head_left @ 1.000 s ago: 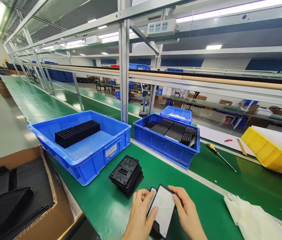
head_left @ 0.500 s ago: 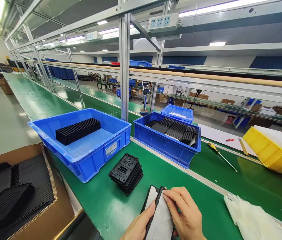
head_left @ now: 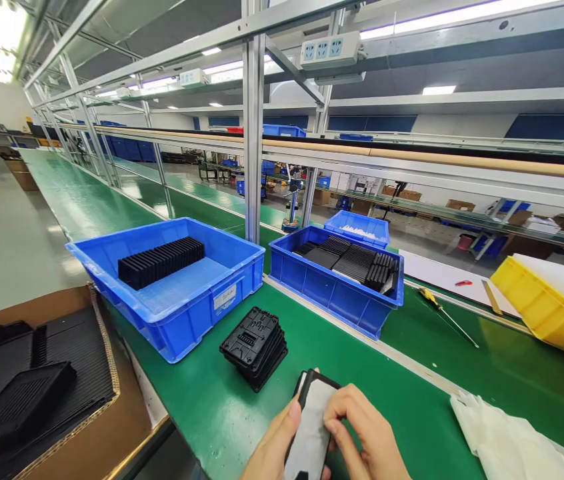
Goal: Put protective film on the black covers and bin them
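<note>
Low in the view, I hold a black plastic case with a flat grey face, tilted above the green bench. My left hand is closed round its left side, the thumb lying along the black rim. The fingers of my right hand are bent and pressed together at the right edge of the grey face; whether they pinch anything thin there is hidden. Just beyond sits an uneven stack of black plastic covers, with moulded slots on the top one.
A blue bin holds a row of black parts; a second blue bin holds more. A cardboard box of black casings stands left. To the right lie a screwdriver, white sheets and a tilted yellow bin.
The case has turned in my hands, and its second pale part behind the rim shows less. My right fingers have slid from the top rim down to the right edge.
</note>
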Tool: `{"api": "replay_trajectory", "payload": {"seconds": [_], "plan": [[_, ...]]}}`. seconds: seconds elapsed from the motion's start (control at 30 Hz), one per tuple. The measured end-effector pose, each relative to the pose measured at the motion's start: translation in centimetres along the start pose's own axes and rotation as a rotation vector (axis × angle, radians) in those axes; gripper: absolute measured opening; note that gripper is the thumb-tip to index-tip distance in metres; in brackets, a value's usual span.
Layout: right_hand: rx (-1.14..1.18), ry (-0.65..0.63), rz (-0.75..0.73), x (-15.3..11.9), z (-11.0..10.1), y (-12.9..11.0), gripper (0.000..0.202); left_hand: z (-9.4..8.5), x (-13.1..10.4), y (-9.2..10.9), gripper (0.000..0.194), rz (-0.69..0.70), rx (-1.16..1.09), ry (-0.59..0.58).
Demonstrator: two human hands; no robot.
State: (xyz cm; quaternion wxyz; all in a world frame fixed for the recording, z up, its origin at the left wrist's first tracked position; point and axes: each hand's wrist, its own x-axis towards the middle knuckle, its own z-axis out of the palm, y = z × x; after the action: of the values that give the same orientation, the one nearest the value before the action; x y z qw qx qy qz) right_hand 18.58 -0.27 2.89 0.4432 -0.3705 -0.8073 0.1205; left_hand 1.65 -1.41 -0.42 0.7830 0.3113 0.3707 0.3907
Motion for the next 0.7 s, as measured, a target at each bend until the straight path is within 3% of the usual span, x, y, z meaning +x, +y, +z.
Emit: {"api": "replay_trajectory", "payload": {"seconds": [0.1, 0.2, 0.27, 0.4, 0.5, 0.6, 0.7], "plan": [[-0.075, 0.104, 0.005, 0.3, 0.0, 0.1, 0.007, 0.7, -0.4, 0.7, 0.078, -0.004, 0.004, -0.068], [-0.197, 0.120, -0.031, 0.8, 0.2, 0.2, 0.009, 1.1, -0.7, 0.9, 0.075, 0.072, 0.066, -0.109], [-0.227, 0.075, -0.063, 1.1, 0.1, 0.0, 0.014, 0.9, -0.6, 1.0, 0.069, 0.063, 0.014, -0.112], [-0.138, -0.141, -0.105, 0.8, -0.7, -0.3, 0.027, 0.5, -0.3, 2.1, 0.064, -0.083, -0.246, -0.119], [-0.159, -0.087, -0.098, 0.7, -1.0, 0.0, 0.017, 1.0, -0.1, 2.7, 0.058, -0.076, -0.347, -0.188], [-0.269, 0.015, -0.259, 0.9, -0.4, 0.4, 0.036, 1.8, -0.1, 2.6, 0.054, -0.086, -0.329, -0.186], [-0.310, 0.001, -0.441, 0.0, 0.0, 0.6, 0.024, 1.5, -0.4, 3.5, 0.056, 0.054, -0.259, -0.098]]}}
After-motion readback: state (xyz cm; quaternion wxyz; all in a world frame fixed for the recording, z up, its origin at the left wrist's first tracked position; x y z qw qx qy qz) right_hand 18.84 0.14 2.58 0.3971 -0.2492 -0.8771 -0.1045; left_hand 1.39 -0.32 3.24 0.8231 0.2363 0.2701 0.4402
